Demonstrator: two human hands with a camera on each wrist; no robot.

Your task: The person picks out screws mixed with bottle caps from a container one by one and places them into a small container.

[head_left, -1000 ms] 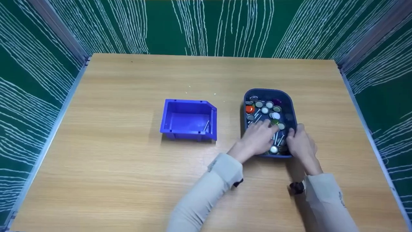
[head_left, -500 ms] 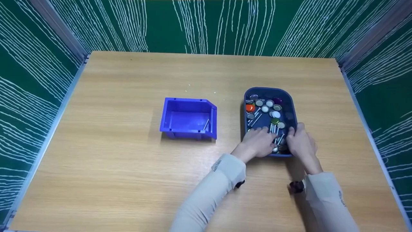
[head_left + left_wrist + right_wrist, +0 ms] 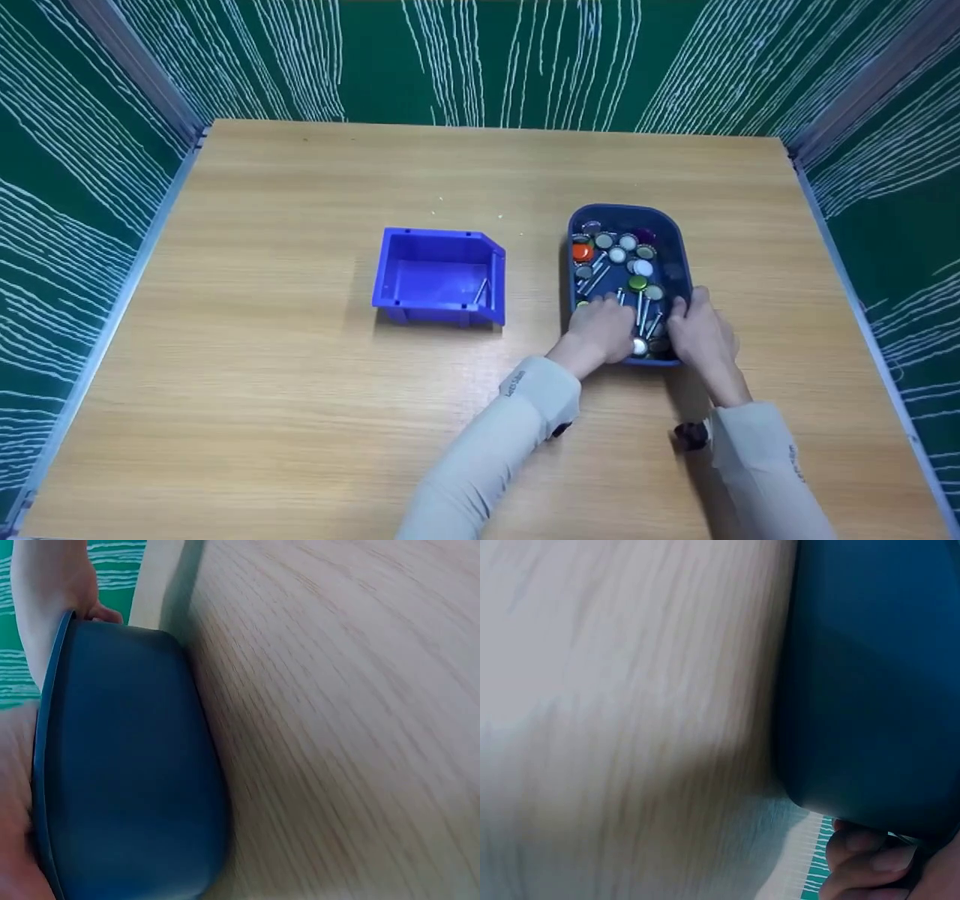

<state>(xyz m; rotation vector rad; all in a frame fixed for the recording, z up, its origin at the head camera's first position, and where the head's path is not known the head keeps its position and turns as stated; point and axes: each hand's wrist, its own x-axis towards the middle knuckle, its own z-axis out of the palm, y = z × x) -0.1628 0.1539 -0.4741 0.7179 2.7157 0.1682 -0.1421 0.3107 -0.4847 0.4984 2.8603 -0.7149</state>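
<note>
A dark blue tray [image 3: 664, 214] stands on the right half of the table, holding bottle caps [image 3: 628, 242] and silver screws [image 3: 596, 279]. My left hand [image 3: 600, 330] reaches over its near left corner, fingers bent down among the screws. Two screw ends [image 3: 621, 295] show just beyond those fingers; the fingertips are hidden, so I cannot tell whether they pinch anything. My right hand [image 3: 705, 330] grips the tray's right rim, thumb on the inside. In the right wrist view, curled fingers [image 3: 862, 862] lie beneath the rim.
Left of the tray is a bright blue bin [image 3: 439, 306] with a single screw [image 3: 481, 291] at its right end. Small white specks [image 3: 500, 216] dot the wooden table [image 3: 262, 375]. Green walls with white streaks [image 3: 487, 67] enclose the back and sides.
My left hand first drew back toward the tray's near end, then its fingers bent in more, and some screws by them shifted left. The right hand stays on the rim.
</note>
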